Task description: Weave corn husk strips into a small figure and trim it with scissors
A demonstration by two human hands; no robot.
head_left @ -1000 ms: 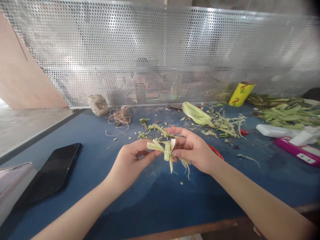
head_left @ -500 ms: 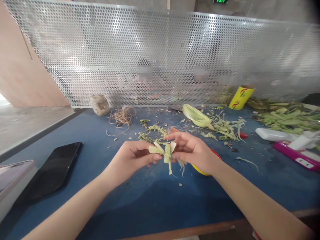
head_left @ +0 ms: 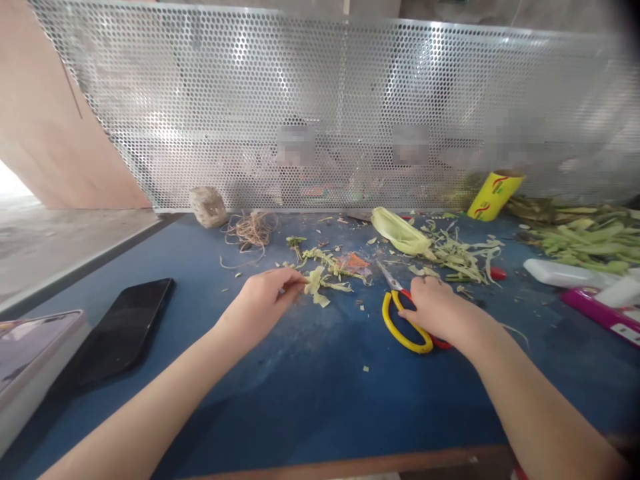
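Fingers of my left hand (head_left: 265, 297) pinch one end of a small pale green husk piece (head_left: 316, 285), just above the blue table (head_left: 310, 400). My right hand (head_left: 435, 303) is closed around the red handle of the scissors (head_left: 407, 333), whose other handle is yellow. The scissor blades point up and left, toward orange and clear scraps. Just beyond the husk piece lie knotted green strips (head_left: 325, 259). A peeled husk bundle (head_left: 400, 232) rests farther back, beside shredded green strips (head_left: 463, 253).
A black phone (head_left: 117, 330) and another phone in a pale case (head_left: 37, 360) lie left. String (head_left: 250, 232) and a stone-like block (head_left: 207, 207) are behind. A yellow tube (head_left: 495, 195) and purple power strip (head_left: 605, 310) are right. Perforated metal screen (head_left: 345, 100) stands behind.
My right hand has let go of the husk piece, moved right and taken hold of the scissors. The husk piece in my left hand has shifted slightly left and up.
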